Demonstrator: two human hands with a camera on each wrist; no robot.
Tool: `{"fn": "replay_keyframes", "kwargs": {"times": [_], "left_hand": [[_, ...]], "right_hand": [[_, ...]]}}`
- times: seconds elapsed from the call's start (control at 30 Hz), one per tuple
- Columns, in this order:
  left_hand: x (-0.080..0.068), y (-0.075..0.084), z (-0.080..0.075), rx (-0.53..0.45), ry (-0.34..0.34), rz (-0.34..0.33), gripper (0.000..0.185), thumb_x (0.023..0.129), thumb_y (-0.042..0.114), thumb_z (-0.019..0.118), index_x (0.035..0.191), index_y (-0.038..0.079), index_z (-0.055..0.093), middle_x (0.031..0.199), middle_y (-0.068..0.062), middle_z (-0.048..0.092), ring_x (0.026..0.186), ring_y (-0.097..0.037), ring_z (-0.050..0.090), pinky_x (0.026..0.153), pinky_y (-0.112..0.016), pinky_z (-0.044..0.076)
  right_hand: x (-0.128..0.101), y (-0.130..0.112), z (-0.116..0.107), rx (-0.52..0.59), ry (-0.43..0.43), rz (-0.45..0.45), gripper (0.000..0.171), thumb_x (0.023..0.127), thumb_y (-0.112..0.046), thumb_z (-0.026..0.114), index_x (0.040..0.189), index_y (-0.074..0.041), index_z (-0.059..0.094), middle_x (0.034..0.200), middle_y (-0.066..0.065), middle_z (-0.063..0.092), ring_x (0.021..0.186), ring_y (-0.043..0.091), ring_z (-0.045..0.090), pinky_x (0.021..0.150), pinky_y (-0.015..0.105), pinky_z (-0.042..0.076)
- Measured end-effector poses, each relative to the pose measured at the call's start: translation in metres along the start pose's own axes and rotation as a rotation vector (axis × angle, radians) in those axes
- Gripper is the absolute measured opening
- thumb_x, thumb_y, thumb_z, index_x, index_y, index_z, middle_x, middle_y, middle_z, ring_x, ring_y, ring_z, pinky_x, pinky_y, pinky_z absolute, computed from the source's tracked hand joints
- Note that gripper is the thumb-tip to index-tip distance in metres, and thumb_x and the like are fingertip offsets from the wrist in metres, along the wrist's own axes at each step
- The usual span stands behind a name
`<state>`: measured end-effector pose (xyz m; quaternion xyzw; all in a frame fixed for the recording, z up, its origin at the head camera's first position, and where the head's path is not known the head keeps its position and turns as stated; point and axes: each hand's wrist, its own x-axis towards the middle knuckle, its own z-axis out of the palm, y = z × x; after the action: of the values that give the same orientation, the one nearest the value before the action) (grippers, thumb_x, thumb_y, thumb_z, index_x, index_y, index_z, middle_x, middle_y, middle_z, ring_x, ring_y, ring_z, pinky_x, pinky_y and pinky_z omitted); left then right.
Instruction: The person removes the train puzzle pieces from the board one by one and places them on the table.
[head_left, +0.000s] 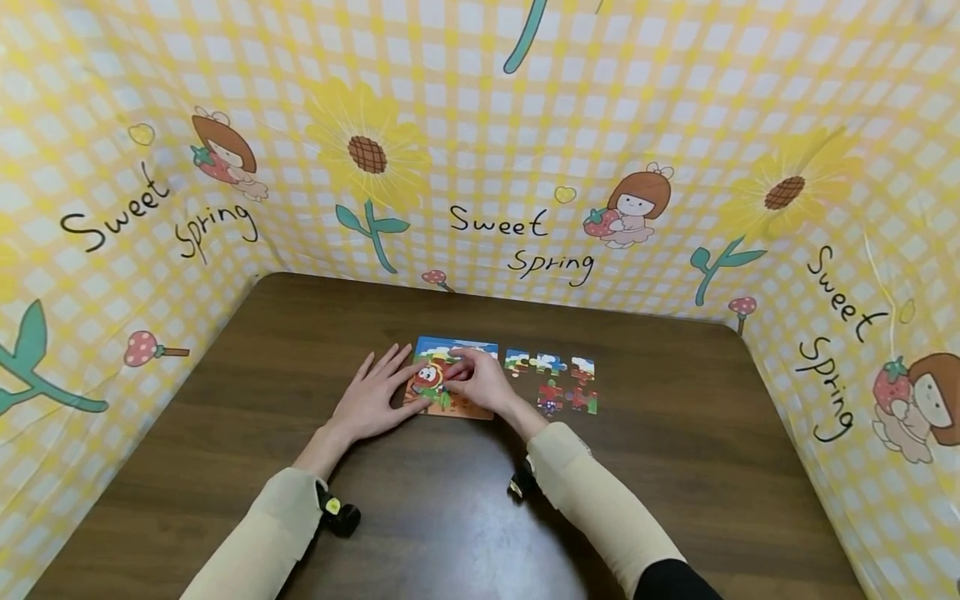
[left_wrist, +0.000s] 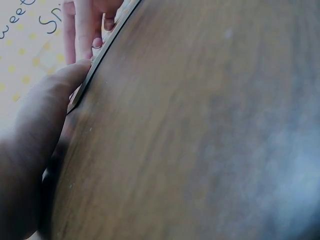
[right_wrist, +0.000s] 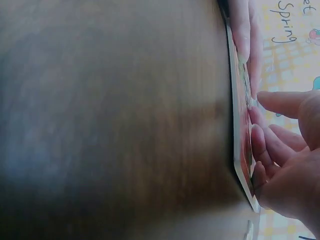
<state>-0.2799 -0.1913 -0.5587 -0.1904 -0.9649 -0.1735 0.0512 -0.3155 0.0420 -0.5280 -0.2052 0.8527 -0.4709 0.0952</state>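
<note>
A colorful jigsaw puzzle board lies flat on the table, partly covered by both hands. My left hand rests at its left side with fingers spread and straight; the thumb touches the front left edge, as the left wrist view also shows. Over the middle of the board, my right hand has its thumb and fingers curled together, pinching a small reddish puzzle piece that the fingers mostly hide. In the right wrist view, the fingertips of my right hand are down at the board's surface.
Several loose puzzle pieces lie right of the board, among them a blue-and-white piece and a red piece. The brown wooden table is walled by a yellow checked cloth behind and on both sides.
</note>
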Motion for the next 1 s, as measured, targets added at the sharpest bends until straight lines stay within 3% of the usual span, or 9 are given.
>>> {"fn": "replay_keyframes", "kwargs": {"times": [0.13,0.37,0.57,0.87,1.0], "left_hand": [[0.0,0.0,-0.001,0.009,0.0,0.003,0.073,0.085,0.077,0.047,0.149,0.043,0.036,0.163,-0.002,0.025,0.153,-0.029,0.02,0.121,-0.06,0.01],[0.001,0.0,-0.002,0.023,-0.014,0.008,0.072,0.085,0.078,0.045,0.148,0.046,0.035,0.164,-0.002,0.023,0.153,-0.029,0.018,0.121,-0.06,0.009],[0.0,0.0,0.001,0.026,-0.02,0.009,0.074,0.085,0.079,0.044,0.15,0.044,0.032,0.164,-0.003,0.022,0.153,-0.029,0.018,0.121,-0.061,0.009],[-0.001,0.0,0.001,0.026,-0.03,-0.001,0.071,0.085,0.079,0.042,0.149,0.05,0.029,0.165,0.0,0.019,0.154,-0.027,0.015,0.122,-0.059,0.006],[-0.001,0.0,0.001,0.032,-0.027,0.003,0.07,0.085,0.079,0.042,0.148,0.051,0.029,0.165,0.0,0.019,0.154,-0.027,0.015,0.122,-0.059,0.006]], "right_hand": [[0.002,-0.002,0.003,-0.049,-0.003,0.028,0.054,0.081,-0.016,0.08,0.13,-0.005,0.061,0.095,0.005,0.075,0.076,0.01,0.063,0.065,0.018,0.049],[0.002,-0.001,0.005,-0.128,0.019,-0.007,0.044,0.079,-0.02,0.082,0.12,-0.009,0.069,0.089,0.002,0.075,0.071,0.005,0.058,0.064,0.016,0.045],[0.001,0.007,0.006,-0.083,0.049,-0.019,0.025,0.088,-0.018,0.073,0.113,-0.014,0.073,0.089,0.002,0.073,0.071,0.006,0.059,0.064,0.017,0.048],[0.002,0.006,0.006,0.024,0.097,0.051,0.028,0.099,-0.012,0.056,0.125,-0.013,0.068,0.098,0.007,0.073,0.085,0.013,0.064,0.072,0.023,0.048],[0.0,0.006,0.004,0.068,0.068,0.05,0.03,0.098,-0.012,0.058,0.127,-0.011,0.065,0.102,0.01,0.072,0.085,0.015,0.063,0.072,0.024,0.048]]}}
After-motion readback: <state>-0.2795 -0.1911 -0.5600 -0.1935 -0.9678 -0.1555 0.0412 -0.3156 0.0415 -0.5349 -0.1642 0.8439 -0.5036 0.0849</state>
